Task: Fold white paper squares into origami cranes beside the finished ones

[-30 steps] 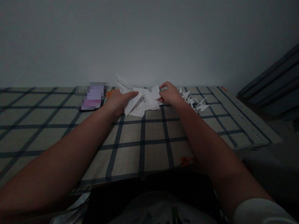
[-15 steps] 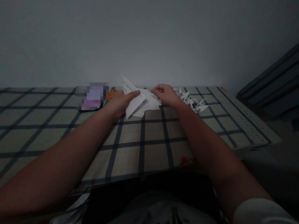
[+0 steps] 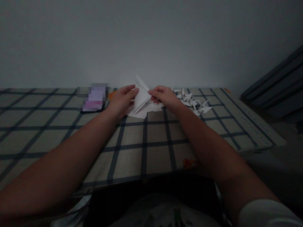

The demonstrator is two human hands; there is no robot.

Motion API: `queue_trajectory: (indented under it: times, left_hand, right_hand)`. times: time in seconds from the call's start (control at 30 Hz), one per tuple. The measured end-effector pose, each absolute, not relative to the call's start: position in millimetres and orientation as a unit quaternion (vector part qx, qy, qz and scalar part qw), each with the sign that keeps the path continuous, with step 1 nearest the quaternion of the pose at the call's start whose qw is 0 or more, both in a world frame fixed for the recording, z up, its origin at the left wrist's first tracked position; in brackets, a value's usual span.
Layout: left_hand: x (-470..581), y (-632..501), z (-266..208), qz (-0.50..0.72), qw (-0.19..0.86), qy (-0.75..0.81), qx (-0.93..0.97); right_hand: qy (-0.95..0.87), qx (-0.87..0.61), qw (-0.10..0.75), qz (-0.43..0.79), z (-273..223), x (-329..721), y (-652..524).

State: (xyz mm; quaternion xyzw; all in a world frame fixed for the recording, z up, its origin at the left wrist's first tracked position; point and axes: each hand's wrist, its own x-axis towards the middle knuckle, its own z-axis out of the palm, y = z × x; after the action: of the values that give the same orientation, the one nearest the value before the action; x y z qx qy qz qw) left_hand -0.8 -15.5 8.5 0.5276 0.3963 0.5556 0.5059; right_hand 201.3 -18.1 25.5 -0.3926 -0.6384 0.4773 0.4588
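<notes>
A folded white sheet of paper with some print on it is held up between both hands. My left hand pinches its left edge, thumb on the near face. At the right edge, my right hand grips the folded paper between thumb and fingers. Beneath it, loose printed sheets lie on the checked cloth. Just right of my right hand sits a pile of folded paper cranes.
A phone with a blurred screen stands left of my left hand, an orange item beside it. Another small orange object lies at the near table edge. A wall rises behind the table.
The folded paper has shifted right and turned steeper, narrowing in view. My right hand has taken hold of its right edge; before, it was over the sheets beside it.
</notes>
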Motion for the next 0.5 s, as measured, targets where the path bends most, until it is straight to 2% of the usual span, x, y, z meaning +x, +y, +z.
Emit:
queue_trajectory:
  times: [0.2, 0.5]
  left_hand:
    - [-2, -21, 10, 0.526, 0.492, 0.415, 0.556]
    - [3, -34, 18, 0.435, 0.63, 0.33, 0.552]
  right_hand:
    - [-0.613, -0.368, 0.475, 0.513, 25, 199, -20]
    - [-0.612, -0.345, 0.496, 0.51, 22, 197, -17]
